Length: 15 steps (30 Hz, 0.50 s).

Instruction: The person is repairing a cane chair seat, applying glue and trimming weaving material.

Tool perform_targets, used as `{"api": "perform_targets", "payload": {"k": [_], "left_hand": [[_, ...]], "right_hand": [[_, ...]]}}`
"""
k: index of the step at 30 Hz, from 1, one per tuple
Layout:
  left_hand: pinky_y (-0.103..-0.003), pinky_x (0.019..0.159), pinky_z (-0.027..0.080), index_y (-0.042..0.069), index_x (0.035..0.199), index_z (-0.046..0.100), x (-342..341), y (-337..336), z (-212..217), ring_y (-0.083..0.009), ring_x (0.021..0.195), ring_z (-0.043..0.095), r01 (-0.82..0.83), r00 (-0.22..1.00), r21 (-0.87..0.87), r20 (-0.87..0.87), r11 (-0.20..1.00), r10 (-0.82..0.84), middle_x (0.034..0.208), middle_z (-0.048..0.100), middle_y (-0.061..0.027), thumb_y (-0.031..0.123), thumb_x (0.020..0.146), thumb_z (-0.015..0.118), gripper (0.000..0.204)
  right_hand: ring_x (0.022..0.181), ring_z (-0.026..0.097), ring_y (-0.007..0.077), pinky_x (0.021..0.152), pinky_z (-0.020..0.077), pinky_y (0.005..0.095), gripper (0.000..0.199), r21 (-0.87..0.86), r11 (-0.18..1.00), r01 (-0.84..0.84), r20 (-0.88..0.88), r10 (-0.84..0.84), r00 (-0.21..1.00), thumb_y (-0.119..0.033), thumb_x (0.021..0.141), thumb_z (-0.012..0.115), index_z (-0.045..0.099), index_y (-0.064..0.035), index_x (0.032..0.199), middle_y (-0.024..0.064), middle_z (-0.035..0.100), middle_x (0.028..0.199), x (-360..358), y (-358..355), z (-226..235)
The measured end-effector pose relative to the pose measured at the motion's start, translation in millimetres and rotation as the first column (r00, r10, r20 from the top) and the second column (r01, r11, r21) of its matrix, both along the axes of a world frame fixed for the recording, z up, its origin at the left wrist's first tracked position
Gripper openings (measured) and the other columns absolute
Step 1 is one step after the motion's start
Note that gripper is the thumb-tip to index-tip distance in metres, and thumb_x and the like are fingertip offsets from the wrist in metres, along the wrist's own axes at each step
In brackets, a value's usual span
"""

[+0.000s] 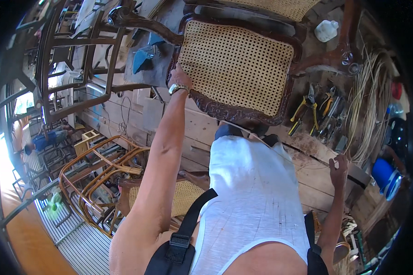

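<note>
Head view: left hand [181, 79] touches the caned chair [236, 68], upper centre; right hand [338, 170] curls, right; both grips unclear.

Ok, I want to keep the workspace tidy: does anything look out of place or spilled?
The long pale strips right of the pliers look messy: they lie in a loose, splayed heap. The woven chair shows no obvious damage.

Place: furniture workshop | Signs: caned chair [236, 68], pliers [310, 99], bare wooden frames [80, 41], loose cane strands [365, 94]
</note>
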<state>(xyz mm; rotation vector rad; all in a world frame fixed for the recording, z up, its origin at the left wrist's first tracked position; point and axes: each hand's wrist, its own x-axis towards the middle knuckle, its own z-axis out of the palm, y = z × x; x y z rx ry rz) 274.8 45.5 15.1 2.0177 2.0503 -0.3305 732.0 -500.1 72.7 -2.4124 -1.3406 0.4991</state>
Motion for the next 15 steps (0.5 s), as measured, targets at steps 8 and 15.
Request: {"api": "perform_targets", "payload": {"k": [8, 15], "left_hand": [[-0.051, 0.099, 0.051, 0.017, 0.157, 0.027, 8.6, -6.1, 16.6, -0.0412, 0.123, 0.059, 0.013, 1.0, -0.052, -0.004, 0.999, -0.014, 0.136, 0.054, -0.025, 0.016, 0.089, 0.056, 0.073], [-0.05, 0.084, 0.055, 0.019, 0.152, 0.042, 15.1, -33.4, -2.8, -0.0406, 0.099, 0.067, 0.25, 0.968, 0.163, -0.055, 0.955, -0.244, 0.122, 0.054, -0.0225, 0.01, 0.085, 0.064, 0.071]], "right_hand": [[0.098, 0.06, 0.038, 0.088, 0.0474, 0.0433, 0.016, 0.026, 0.999, 0.025, -0.056, -0.024, 0.998, -0.005, 0.088, 0.072, 0.058, 0.001, 0.093, 0.0175, 0.061, 0.099, -4.8, 4.6, 4.3], [0.095, 0.059, 0.038, 0.08, 0.05, 0.0454, 0.018, 0.023, 1.0, -0.008, -0.014, 0.008, 1.0, -0.012, 0.092, 0.07, 0.059, 0.0016, 0.096, 0.0161, 0.059, 0.098, -1.8, 3.3, -1.0]]}}
